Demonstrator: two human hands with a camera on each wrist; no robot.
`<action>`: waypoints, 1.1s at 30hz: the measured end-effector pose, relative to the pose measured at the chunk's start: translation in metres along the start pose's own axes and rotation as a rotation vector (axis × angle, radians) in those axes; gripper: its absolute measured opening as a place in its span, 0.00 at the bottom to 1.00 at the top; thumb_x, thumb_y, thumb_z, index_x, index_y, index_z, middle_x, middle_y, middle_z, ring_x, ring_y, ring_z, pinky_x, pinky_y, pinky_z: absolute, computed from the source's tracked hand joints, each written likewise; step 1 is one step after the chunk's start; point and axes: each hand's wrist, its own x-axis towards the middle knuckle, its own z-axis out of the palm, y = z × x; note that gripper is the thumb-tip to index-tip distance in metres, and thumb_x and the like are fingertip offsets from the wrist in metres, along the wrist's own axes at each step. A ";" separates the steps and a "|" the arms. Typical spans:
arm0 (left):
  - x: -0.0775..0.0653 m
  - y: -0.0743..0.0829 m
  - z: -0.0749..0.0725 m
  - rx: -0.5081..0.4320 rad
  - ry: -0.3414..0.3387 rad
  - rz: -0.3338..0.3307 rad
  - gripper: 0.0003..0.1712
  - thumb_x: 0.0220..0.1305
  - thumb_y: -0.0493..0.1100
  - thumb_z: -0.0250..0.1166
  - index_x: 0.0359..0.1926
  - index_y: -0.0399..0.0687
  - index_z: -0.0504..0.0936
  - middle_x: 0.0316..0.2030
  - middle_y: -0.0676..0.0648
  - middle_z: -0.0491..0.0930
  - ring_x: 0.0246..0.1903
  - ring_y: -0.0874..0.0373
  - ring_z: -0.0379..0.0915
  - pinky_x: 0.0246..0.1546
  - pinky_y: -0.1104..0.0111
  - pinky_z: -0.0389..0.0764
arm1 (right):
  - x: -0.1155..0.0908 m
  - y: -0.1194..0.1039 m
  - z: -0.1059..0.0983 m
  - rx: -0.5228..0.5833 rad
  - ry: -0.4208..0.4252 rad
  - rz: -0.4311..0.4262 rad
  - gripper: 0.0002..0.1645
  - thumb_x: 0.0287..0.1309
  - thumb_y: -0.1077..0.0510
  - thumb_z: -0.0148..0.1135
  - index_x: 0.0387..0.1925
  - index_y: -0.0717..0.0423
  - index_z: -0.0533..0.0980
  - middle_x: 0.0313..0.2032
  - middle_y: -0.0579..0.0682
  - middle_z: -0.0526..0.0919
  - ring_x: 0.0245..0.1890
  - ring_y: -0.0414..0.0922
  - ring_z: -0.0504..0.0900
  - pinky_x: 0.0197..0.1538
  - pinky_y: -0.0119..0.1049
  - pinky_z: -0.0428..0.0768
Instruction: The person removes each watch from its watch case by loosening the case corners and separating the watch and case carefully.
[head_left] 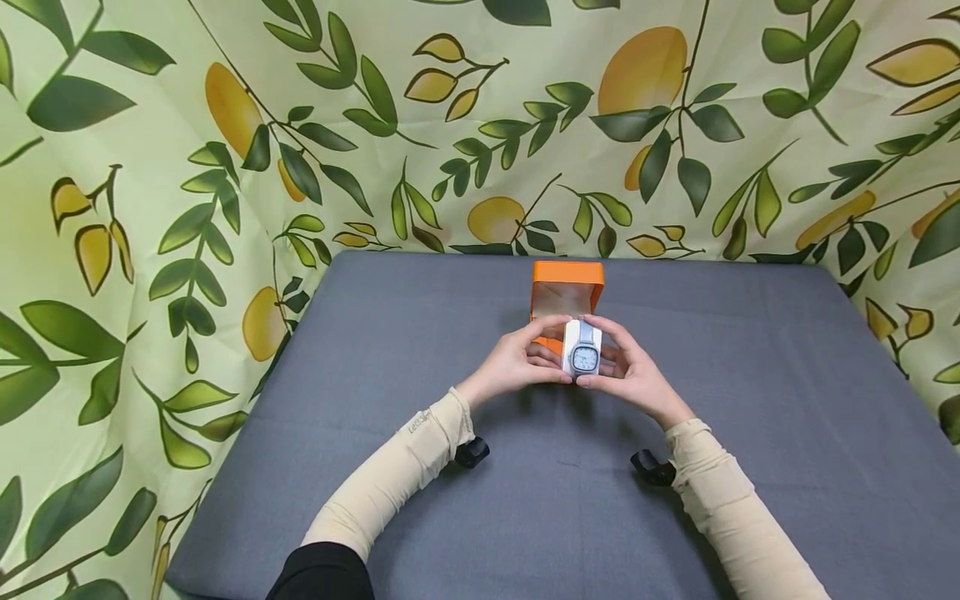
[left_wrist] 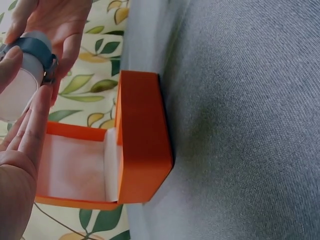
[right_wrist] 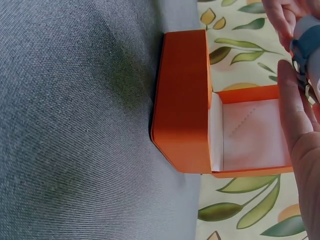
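A wristwatch (head_left: 585, 357) with a pale blue strap and a squarish white dial is wrapped around a white cushion (head_left: 570, 337). My left hand (head_left: 522, 357) grips the cushion from the left, thumb low and fingers along the far side. From the right, my right hand (head_left: 628, 367) holds it the same way. Both wrist views show the strap's metal buckle (left_wrist: 50, 70) on the cushion's underside. Just behind the hands stands an orange box (head_left: 567, 272), its lid raised and its lining pale. In the head view the hands and cushion cover the box's lower part.
A grey cloth-covered table (head_left: 420, 308) lies under the box and arms. Behind it and at the sides hangs a curtain (head_left: 450, 125) printed with leaves and yellow fruit. Black wrist devices (head_left: 472, 452) stick out below both beige sleeves (head_left: 405, 467).
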 end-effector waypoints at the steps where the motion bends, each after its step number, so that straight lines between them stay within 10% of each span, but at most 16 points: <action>1: 0.000 0.000 0.000 0.005 -0.003 0.004 0.41 0.44 0.35 0.68 0.60 0.52 0.60 0.49 0.41 0.70 0.36 0.54 0.79 0.38 0.72 0.78 | 0.000 0.000 0.000 -0.004 0.006 0.016 0.48 0.42 0.70 0.64 0.64 0.49 0.52 0.63 0.48 0.53 0.47 0.37 0.74 0.41 0.31 0.79; 33: -0.002 -0.011 -0.003 0.039 -0.010 -0.008 0.43 0.42 0.37 0.70 0.60 0.56 0.60 0.48 0.42 0.70 0.33 0.58 0.78 0.37 0.72 0.79 | -0.007 0.005 -0.006 -0.158 0.073 0.051 0.46 0.40 0.62 0.68 0.61 0.44 0.58 0.57 0.43 0.60 0.40 0.37 0.75 0.37 0.26 0.78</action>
